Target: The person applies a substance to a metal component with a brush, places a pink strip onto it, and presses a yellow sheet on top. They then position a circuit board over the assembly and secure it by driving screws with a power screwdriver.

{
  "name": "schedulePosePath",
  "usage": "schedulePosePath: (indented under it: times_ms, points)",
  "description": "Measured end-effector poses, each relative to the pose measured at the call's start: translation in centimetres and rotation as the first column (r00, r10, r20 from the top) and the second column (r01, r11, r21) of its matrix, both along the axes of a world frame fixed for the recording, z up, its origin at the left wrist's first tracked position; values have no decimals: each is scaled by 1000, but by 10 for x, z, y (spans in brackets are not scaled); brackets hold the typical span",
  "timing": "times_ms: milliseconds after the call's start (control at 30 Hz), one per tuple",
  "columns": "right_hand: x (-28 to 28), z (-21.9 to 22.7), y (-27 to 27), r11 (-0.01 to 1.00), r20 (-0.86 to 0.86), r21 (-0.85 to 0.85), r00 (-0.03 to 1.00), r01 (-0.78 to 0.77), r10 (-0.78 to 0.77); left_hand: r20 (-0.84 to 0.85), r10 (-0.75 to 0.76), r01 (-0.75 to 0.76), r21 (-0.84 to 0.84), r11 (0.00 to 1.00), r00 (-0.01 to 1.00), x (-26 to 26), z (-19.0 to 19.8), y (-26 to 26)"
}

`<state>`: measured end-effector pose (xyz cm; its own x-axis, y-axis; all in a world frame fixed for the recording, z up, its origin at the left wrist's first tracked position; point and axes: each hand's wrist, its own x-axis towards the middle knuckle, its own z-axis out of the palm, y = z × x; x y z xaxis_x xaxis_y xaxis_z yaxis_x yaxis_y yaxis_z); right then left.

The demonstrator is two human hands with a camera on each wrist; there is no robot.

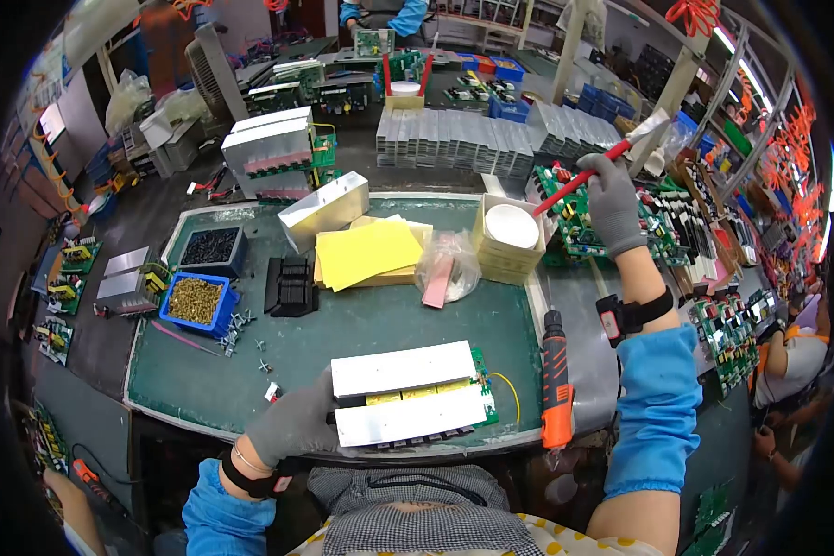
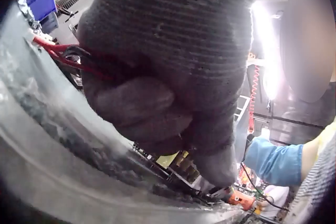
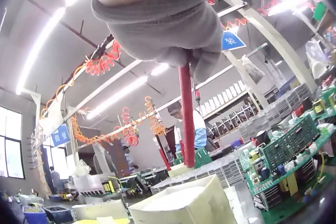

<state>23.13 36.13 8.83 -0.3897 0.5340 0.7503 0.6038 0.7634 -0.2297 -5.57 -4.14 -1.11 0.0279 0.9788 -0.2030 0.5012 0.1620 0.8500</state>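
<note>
My gloved right hand [image 1: 614, 204] grips a red-handled brush [image 1: 565, 194], its pale flat tip pointing up and its lower end close over the white tub [image 1: 511, 227] in a cardboard box. At the front edge of the mat, my gloved left hand [image 1: 292, 419] holds the left side of a circuit board with two aluminium heat sinks [image 1: 403, 369]. A yellow wire [image 1: 507, 385] sticks out at the board's right end. In the left wrist view, red handles of a tool [image 2: 52, 50] run into the curled left fingers [image 2: 134, 98]; its head is hidden.
An orange-and-black electric screwdriver [image 1: 556, 380] lies right of the mat. Yellow sheets [image 1: 366, 255], a black plastic part [image 1: 290, 287] and a blue bin of brass-coloured parts [image 1: 195, 302] lie behind and left. Stacked aluminium plates [image 1: 454, 134] line the back; circuit boards [image 1: 570, 222] crowd the right.
</note>
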Motion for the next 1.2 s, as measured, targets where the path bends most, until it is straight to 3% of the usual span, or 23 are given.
schedulePosePath:
  times_ms: [100, 167, 200, 233, 333, 467, 500, 600, 700, 767, 867, 967, 1067, 1200]
  points:
    - [-14, -14, 1, 999, 79, -52, 997, -17, 21, 9, 20, -21, 11, 1000, 1000, -3, -5, -2]
    - [-17, -21, -6, 989, 277, -143, 961, 27, 14, -71, 16, -14, 40, 999, 997, -5, -9, -3]
    - [-20, -24, -13, 982, 375, -184, 927, 54, 19, -64, 24, -23, 17, 1000, 998, -5, -7, -4]
    - [-25, -17, -32, 960, 524, -217, 851, 175, -36, -56, 31, -31, -6, 999, 998, -4, -2, -4]
    - [-45, 2, -77, 910, 661, -351, 746, 220, 74, -62, 32, -33, -14, 999, 998, -4, 1, -2]
    - [-76, -23, -107, 780, 578, -568, 547, -263, 605, -27, 29, -29, -12, 999, 999, -6, -5, -2]
    - [-87, -38, -106, 795, 613, -554, 525, -247, 590, 31, 24, -24, 21, 999, 999, -7, -14, -3]
    - [-123, -65, -108, 831, 704, -521, 452, -195, 547, -10, 15, -15, 73, 997, 1000, -6, -7, -8]
    - [-150, -75, -109, 874, 780, -457, 398, -163, 483, -107, 63, -73, -92, 993, 992, -11, -8, -16]
    - [-155, -88, -109, 924, 842, -337, 380, -183, 382, -89, 103, -110, -76, 991, 991, -15, -11, -19]
    - [-155, -92, -97, 910, 866, -382, 281, -163, 414, -79, 126, -134, -107, 985, 989, -16, -11, -18]
    - [-146, -86, -90, 851, 783, -483, 333, -207, 525, -115, 100, -112, -104, 988, 988, -18, -12, -11]
    - [-138, -96, -85, 801, 709, -594, 426, -70, 563, -154, 76, -91, -92, 992, 985, -17, -14, -4]
    - [-135, -108, -76, 805, 698, -583, 441, -107, 564, -158, 72, -78, -31, 996, 985, -15, -12, -5]
